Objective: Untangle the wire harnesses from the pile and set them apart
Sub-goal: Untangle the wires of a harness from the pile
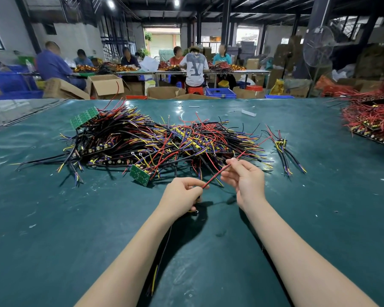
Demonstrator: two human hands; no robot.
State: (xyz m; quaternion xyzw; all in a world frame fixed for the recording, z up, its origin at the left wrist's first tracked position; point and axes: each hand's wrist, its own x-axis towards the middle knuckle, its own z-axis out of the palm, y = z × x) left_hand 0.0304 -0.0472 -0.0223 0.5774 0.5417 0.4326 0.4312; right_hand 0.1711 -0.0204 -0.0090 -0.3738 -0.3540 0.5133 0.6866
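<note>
A red wire (215, 175) is held taut between both hands. Its near end is pinched by the curled thumb and fingers of the left hand (182, 193), and further along it is nipped between the fingertips of the right hand (246, 180). Dark and yellow leads (159, 262) are seen trailing below the left hand, under the forearm; whether they are clamped in the same grip cannot be told.

Trouble is to be expected beyond the grip. Just left of and beyond the left hand, a green circuit board (140, 175) lies at the edge of the pile (153, 140), and beyond the right fingertips the red wire is lost among crossing strands. If it were pulled straight back, neighbouring leads would likely be dragged along, a knot tightened, or a joint strained. Well to the right of the grip, a single harness (282, 149) lies set apart, clear of the pile.

The wire's long axis runs diagonally, from low at the left hand up and away to the right hand. Its free end is pointed toward the person, its far end into the pile.
</note>
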